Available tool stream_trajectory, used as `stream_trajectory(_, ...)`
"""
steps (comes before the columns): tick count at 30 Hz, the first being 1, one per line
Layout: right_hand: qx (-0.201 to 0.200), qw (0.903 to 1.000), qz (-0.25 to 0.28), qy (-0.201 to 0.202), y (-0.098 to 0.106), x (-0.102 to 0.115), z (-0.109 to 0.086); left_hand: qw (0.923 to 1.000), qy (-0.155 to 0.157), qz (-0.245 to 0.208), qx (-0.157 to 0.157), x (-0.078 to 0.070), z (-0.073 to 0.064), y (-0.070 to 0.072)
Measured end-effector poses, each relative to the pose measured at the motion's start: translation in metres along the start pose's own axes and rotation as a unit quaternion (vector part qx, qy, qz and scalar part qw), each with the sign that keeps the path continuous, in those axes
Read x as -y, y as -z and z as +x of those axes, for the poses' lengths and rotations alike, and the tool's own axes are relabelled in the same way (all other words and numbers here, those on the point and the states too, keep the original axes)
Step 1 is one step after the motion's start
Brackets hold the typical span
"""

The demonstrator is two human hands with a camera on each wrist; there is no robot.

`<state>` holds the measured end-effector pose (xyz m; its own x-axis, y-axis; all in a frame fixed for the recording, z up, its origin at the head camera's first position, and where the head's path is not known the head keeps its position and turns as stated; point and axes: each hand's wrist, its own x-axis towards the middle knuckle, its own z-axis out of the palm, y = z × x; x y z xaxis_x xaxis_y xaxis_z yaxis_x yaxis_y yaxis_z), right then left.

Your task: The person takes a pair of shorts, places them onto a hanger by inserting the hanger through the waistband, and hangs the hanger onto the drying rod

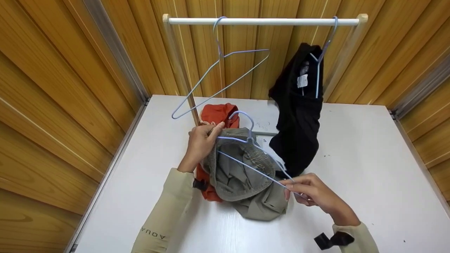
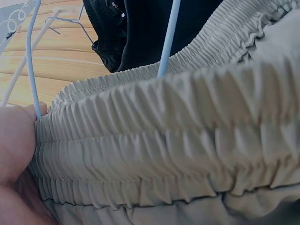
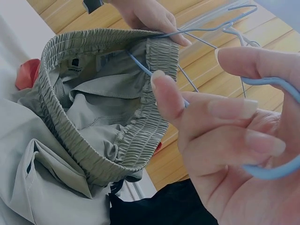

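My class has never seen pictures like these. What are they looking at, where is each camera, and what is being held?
No machine here: a person uses two bare hands. The wide view comes from a head camera, the close-ups from each wrist. The left hand grips a grey-green cloth garment by its gathered waistband; the right hand holds one end of a thin, pale-blue hanger. Some red cloth lies on the white tabletop. Behind, a black cloth garment hangs from a white rail.

The left wrist view's edge crops the left hand (image 2: 17, 152).
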<state>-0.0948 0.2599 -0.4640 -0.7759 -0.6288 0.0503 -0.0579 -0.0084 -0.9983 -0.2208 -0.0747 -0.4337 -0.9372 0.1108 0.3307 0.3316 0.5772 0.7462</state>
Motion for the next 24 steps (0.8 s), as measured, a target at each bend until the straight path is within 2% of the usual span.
stream_trajectory(12,0.008,0.9994,0.027,0.018,-0.0014,-0.0017,0.0052,0.9968,-0.056,-0.036,0.044,-0.0037,-0.0017,-0.001)
stream_trajectory(19,0.028,0.997,0.07,0.016,-0.0026,-0.0026,0.0062,0.9919,-0.095,-0.06,0.06,-0.0035,-0.0042,0.0003)
stream_trajectory(24,0.036,0.9962,0.077,0.019,-0.0021,-0.0024,0.0064,0.989,-0.095,-0.062,0.095,-0.0032,-0.0069,0.004)
